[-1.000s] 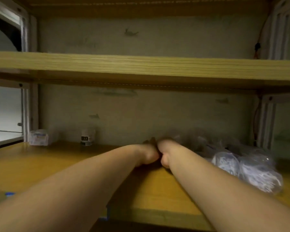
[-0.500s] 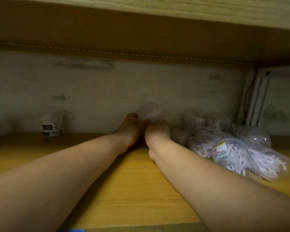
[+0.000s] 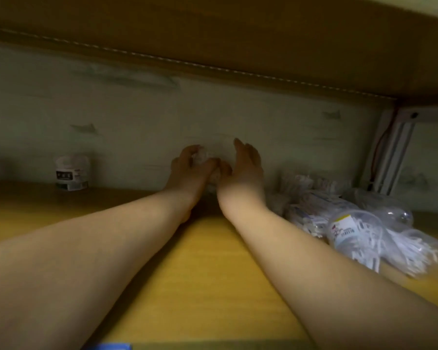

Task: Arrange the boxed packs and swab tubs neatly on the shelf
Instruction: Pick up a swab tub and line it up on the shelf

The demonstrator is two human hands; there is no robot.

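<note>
Both hands reach deep to the back wall [image 3: 276, 127] of the shelf [image 3: 200, 274]. The left hand [image 3: 190, 168] curls its fingers round a clear swab tub [image 3: 206, 157] held against the wall; the right hand [image 3: 243, 165] flanks it with fingers straight and raised, its thumb touching the tub. Bare board lies between the forearms and out to the left, where a labelled tub [image 3: 71, 171] stands alone near the wall. On the right, a heap of swab packs [image 3: 359, 233] crowds the shelf up to its metal post [image 3: 390, 157]. The upper shelf's underside [image 3: 213, 34] hangs low overhead.
</note>
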